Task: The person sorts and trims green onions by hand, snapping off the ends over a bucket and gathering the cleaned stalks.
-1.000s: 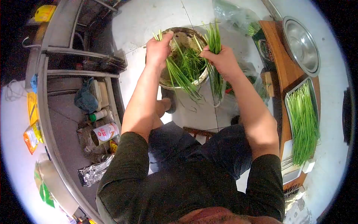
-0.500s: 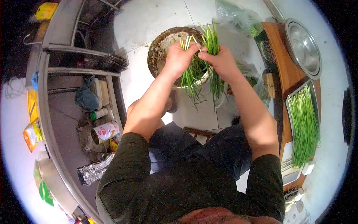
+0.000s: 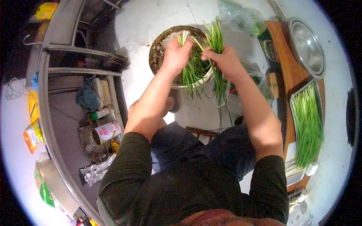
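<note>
In the head view, the left hand [image 3: 175,56] is over the bucket [image 3: 157,51], its fingers closed around a small bunch of green stalks [image 3: 191,78]; the pale ends poke up above the fist and the thin green leaves trail down past the bucket's near rim. The right hand [image 3: 225,63] is just beside it, apart from the left, over the bucket's right side, its fingers gripping a thicker green bunch [image 3: 216,37]. The stalk ends of that bunch stand up above the hand, its leaves hang below beside the bucket, and one pale stalk slants from near the thumb toward the left hand. Loose greens [image 3: 198,63] lie inside the bucket, whose inner wall is smeared brown; it stands on the pale tiled floor [image 3: 151,17]. To the right, a wooden tabletop [image 3: 279,39] carries a metal tray [image 3: 293,101] filled with long green stalks [image 3: 307,128] laid side by side, with a round metal bowl [image 3: 307,47] beyond it by the wall. A clear plastic bag [image 3: 237,15] with greens in it lies on the floor near the tabletop's far end. On the left, a shelf [image 3: 64,124] holds a white-and-red can [image 3: 108,132], a green-capped bottle [image 3: 100,114] and crumpled foil [image 3: 98,171].
</note>
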Motion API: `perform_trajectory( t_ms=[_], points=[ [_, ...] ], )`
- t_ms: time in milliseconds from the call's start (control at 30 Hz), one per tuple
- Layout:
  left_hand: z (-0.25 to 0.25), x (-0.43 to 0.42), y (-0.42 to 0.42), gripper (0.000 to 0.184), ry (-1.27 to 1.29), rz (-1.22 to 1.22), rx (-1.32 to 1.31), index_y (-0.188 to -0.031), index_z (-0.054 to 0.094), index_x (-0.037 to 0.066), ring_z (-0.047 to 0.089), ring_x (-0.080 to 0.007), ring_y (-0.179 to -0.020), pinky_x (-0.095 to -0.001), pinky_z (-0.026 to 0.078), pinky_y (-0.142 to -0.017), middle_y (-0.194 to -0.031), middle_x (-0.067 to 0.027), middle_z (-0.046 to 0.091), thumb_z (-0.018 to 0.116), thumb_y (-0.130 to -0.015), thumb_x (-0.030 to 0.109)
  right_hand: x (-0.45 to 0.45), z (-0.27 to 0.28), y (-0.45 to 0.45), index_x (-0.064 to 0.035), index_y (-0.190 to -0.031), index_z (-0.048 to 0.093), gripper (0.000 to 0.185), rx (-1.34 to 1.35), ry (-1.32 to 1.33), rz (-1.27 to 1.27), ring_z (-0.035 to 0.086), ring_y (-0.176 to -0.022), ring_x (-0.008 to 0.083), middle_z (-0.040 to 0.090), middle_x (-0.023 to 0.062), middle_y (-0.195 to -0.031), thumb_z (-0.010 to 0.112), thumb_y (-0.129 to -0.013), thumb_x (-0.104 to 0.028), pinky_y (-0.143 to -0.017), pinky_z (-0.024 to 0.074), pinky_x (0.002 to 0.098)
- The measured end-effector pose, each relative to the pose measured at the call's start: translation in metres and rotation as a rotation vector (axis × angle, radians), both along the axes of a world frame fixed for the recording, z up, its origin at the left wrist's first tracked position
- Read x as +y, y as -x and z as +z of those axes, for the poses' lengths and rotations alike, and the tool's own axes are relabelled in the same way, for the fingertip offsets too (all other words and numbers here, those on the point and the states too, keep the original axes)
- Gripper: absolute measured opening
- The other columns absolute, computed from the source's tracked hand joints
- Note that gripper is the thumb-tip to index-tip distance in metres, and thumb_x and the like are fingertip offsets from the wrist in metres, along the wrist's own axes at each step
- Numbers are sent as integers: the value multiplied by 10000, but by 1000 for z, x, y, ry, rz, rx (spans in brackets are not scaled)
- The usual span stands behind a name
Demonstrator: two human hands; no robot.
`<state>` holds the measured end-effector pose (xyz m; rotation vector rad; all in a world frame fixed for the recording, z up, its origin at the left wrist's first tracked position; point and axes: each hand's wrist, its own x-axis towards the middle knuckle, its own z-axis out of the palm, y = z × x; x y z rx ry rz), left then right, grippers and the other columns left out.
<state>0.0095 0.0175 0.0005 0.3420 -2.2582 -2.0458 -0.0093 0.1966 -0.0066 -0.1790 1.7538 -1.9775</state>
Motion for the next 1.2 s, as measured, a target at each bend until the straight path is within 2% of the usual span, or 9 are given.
perform_trajectory(
  t_ms=[100, 233, 467, 733, 867, 967, 1033, 1133, 1200],
  points=[
    [10, -2, 3, 177, -154, 142, -7, -772, 562, 110, 413, -61, -515, -250, 317, -470, -611, 50, 490, 566, -934, 182, 1, -1, 0, -50, -918, 667, 165, -42, 27, 11, 527, -641, 66, 687, 14, -786, 699, -826, -184, -588, 387, 235],
    [9, -21, 9, 164, -217, 276, -8, -802, 588, 72, 419, -73, -485, -249, 304, -439, -616, 30, 519, 617, -911, 192, 3, 2, 1, -52, -853, 683, 176, -71, 60, -9, 581, -673, 113, 652, 17, -752, 740, -750, -182, -619, 461, 277],
    [4, -7, 2, 164, -23, 152, -126, -921, 671, 57, 431, -66, -501, -243, 328, -452, -643, 29, 557, 658, -905, 220, -2, -14, 4, -44, -892, 673, 223, -56, 26, -51, 595, -724, 124, 658, 24, -799, 772, -733, -164, -655, 476, 285],
    [-3, -2, -4, 114, -127, 42, -99, -908, 661, 43, 450, -58, -522, -239, 336, -474, -644, 23, 557, 643, -892, 154, -4, -20, 5, -28, -948, 673, 260, 17, -38, -65, 599, -761, 127, 673, 30, -851, 771, -752, -168, -705, 489, 307],
    [3, 0, -6, 137, 1, -55, -23, -910, 654, 35, 473, -51, -569, -238, 379, -507, -685, 31, 582, 653, -886, 170, -3, -21, 5, -1, -995, 664, 372, 140, -123, -26, 640, -778, 197, 694, 95, -878, 777, -734, -241, -728, 500, 353],
    [-3, -2, -4, 153, 93, 22, -83, -898, 664, 31, 505, -57, -609, -244, 411, -545, -693, 28, 593, 663, -881, 183, -3, -32, 9, 16, -1027, 657, 460, 260, -274, -10, 668, -809, 279, 699, 162, -902, 771, -723, -310, -751, 508, 389],
    [-3, -1, -5, 151, 115, 30, -57, -867, 664, 39, 469, -51, -571, -247, 373, -510, -676, 42, 576, 669, -881, 189, -4, -32, 9, 23, -1044, 652, 506, 294, -306, 1, 675, -839, 335, 694, 201, -920, 764, -719, -348, -767, 514, 411],
    [4, 0, -7, 155, 158, 13, -100, -909, 674, 36, 476, -54, -579, -252, 380, -516, -699, 41, 591, 669, -886, 189, -3, -23, 6, 18, -1070, 648, 512, 364, -511, -31, 667, -872, 369, 689, 213, -937, 754, -727, -348, -784, 518, 427],
    [8, -1, -6, 178, 142, -12, -109, -944, 680, 23, 499, -62, -604, -259, 408, -541, -714, 24, 610, 667, -885, 190, -2, -22, 6, 18, -1092, 640, 528, 380, -490, -13, 661, -885, 381, 684, 223, -949, 756, -728, -346, -793, 519, 433]
  ],
)
